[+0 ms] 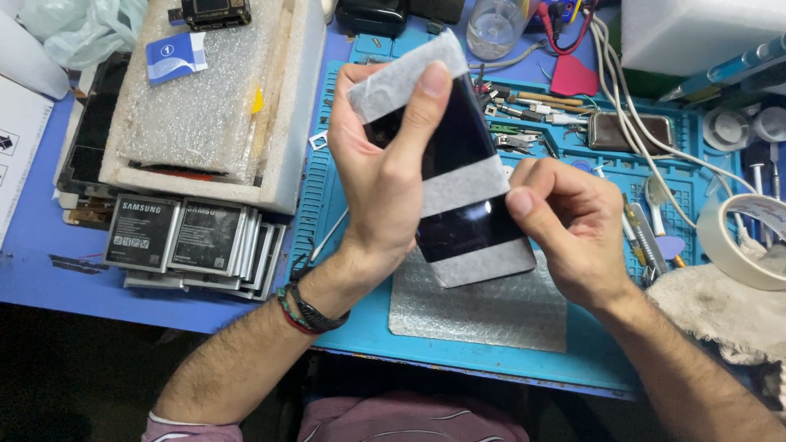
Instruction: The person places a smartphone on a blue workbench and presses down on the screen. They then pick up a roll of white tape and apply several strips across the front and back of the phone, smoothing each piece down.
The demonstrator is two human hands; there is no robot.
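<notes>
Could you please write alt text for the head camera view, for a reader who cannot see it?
Two bare hands hold a dark phone screen wrapped in pale tape strips above a blue work mat; the left hand grips it, the right hand presses its edge. Stacked phone batteries lie left.

You have a blue mat [344,205] on your table, with a shiny metal sheet [483,315] lying on it. To your left sit a stack of batteries [192,237] and a white foam box [291,123]. To your right are a tape roll [741,241], white wires [630,123] and a cloth [725,315].
</notes>
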